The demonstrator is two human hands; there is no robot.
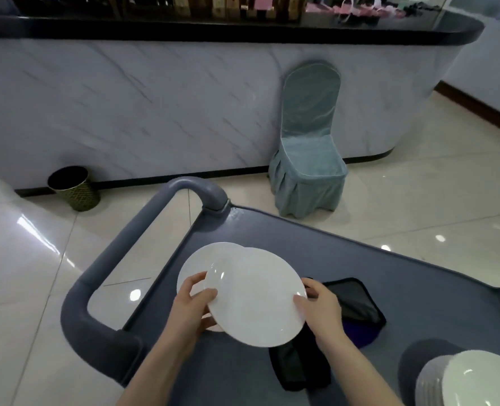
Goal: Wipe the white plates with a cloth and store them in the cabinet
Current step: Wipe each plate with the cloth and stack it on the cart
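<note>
I hold a white plate (256, 297) tilted above the grey cart top (389, 288). My left hand (193, 303) grips its left rim with thumb on top, and my right hand (320, 306) grips its right rim. A second white plate (197, 262) lies underneath and to the left, partly hidden by the held one. A dark cloth (357, 300) lies on the cart to the right of my right hand, and another dark folded cloth (298, 367) lies below the plate. A stack of white plates (477, 379) stands at the bottom right corner.
The cart's thick grey handle (111, 259) curves around the left side. A chair with a teal cover (307, 159) stands by the marble-look counter (155, 106). A dark bin (73, 189) sits on the glossy tiled floor at the left.
</note>
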